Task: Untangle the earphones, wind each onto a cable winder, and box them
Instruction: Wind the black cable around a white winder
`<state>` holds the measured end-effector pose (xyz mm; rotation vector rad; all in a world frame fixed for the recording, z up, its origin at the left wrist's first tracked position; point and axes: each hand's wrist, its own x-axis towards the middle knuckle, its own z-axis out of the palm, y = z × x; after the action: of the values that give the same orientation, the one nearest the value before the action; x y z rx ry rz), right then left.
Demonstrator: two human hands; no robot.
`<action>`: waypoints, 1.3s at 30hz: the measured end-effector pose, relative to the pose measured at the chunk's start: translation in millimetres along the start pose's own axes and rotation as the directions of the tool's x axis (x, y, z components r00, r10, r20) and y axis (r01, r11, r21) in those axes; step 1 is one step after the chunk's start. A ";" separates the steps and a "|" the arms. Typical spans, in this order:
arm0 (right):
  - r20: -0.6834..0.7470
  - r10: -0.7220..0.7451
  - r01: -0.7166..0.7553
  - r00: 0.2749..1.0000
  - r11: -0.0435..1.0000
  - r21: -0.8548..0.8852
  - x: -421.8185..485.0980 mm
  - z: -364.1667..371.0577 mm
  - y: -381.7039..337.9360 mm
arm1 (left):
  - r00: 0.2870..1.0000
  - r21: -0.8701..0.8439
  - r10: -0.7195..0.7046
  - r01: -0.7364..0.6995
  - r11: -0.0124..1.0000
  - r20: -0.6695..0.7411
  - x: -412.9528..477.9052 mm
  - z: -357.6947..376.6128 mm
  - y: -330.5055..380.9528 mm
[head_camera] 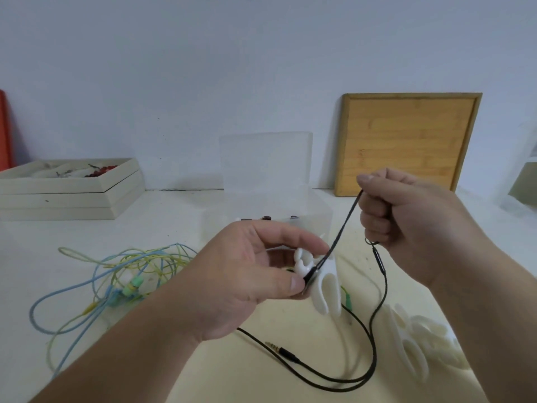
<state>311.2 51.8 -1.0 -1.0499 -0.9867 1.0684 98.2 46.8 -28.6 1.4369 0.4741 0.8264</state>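
My left hand (252, 274) pinches a white cable winder (325, 286) together with the earbud end of the black earphones (374, 324). My right hand (406, 225) grips the black cable higher up and holds it taut between the two hands. The rest of the black cable loops down onto the table, its jack plug (274, 346) lying in front of me. A tangle of blue and yellow earphones (122, 274) lies on the table to the left. A clear plastic box (279, 199) with its lid up stands behind my hands.
Several spare white winders (418, 341) lie at the right. A cream jewellery tray box (66, 190) sits at the back left. A wooden board (406, 141) leans on the wall at the back right. An orange object (4, 132) shows at the left edge.
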 end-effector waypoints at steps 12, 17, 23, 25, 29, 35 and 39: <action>0.022 0.056 -0.053 0.998 0.990 -0.133 3.4 5.3 19.3 | 0.994 0.031 0.093 -0.094 0.995 0.056 0.3 4.2 -1.5; 0.079 0.102 -0.052 0.992 0.876 -0.479 -2.8 11.6 28.6 | 0.980 0.008 0.201 -0.201 0.980 -0.006 2.5 0.0 2.9; 0.371 0.266 0.110 0.890 0.663 -0.740 -18.9 22.8 25.9 | 0.929 0.164 0.323 -0.296 0.941 -0.180 3.4 -3.8 9.5; 0.415 0.278 0.115 0.866 0.697 -0.708 -21.6 25.1 22.7 | 0.900 0.223 0.361 -0.310 0.924 -0.246 4.1 -5.7 10.3; 0.473 0.295 0.116 0.830 0.738 -0.664 -23.0 24.7 23.0 | 0.838 0.328 0.431 -0.325 0.887 -0.334 5.8 -10.2 10.0; 0.616 0.329 0.130 0.716 0.804 -0.580 -26.1 17.1 12.4 | 0.822 0.437 0.425 -0.246 0.865 -0.378 4.2 -19.3 10.8; 0.672 0.246 0.203 0.699 0.832 -0.516 -27.6 14.6 2.5 | 0.833 0.457 0.388 -0.188 0.869 -0.394 5.0 -22.5 8.5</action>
<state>291.2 27.7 -3.4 -1.1092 -2.0441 1.2799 83.2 65.0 -21.9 1.7117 0.8486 1.4154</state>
